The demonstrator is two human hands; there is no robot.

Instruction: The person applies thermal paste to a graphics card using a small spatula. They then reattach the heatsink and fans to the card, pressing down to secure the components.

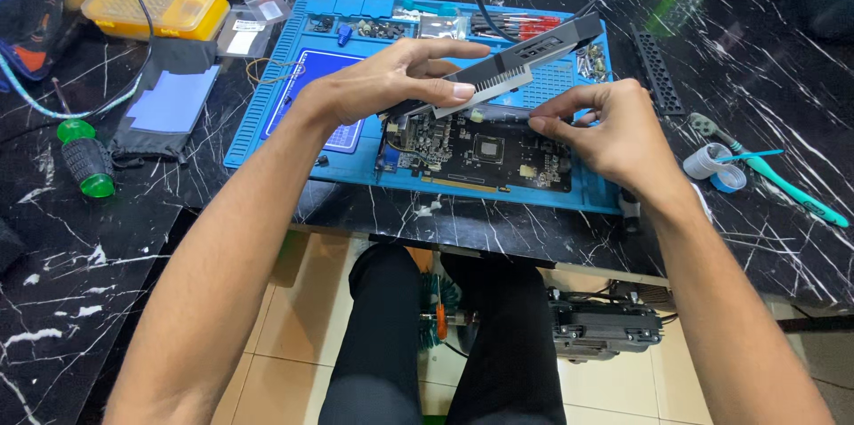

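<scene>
Black marbled worktop (738, 60), blue mat (267, 113) near its front edge. Left hand (382, 82) pinches the finned cooler shroud (525, 64), tilted up off the circuit board (480, 153) lying on the mat's front half. Right hand (614, 127) — fingertips pressed together at the board's upper edge — steadies it. Judgement: lift slowly and level; a short cable may tether them — hard to tell.

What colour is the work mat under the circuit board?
Blue: the work mat lies under the black circuit board; head view shows it best.
</scene>
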